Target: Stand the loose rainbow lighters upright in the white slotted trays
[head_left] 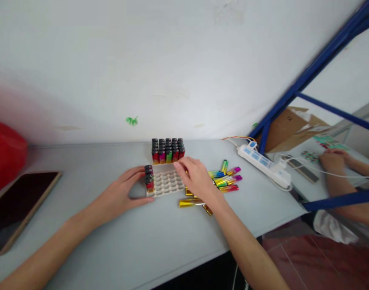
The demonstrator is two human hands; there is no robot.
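A white tray (166, 183) with rows of round-edged slots lies on the table. A few black-topped lighters (149, 179) stand in a line at its left end. My left hand (121, 193) grips that end, fingers at the lighters and thumb at the front corner. My right hand (195, 177) reaches over the tray's right end, thumb and fingers pinched together; what they hold, if anything, is hidden. Just behind its fingertips stands a block of upright coloured lighters (168, 152). Under and beyond my right wrist lies a loose pile of shiny coloured lighters (225, 180).
A phone (21, 205) lies at the left, near a red object (5, 155). To the right are a white power strip (264, 165) with cables and a blue metal frame (293, 94). Past it are a cardboard box (281, 129) and another person's arms (335, 169).
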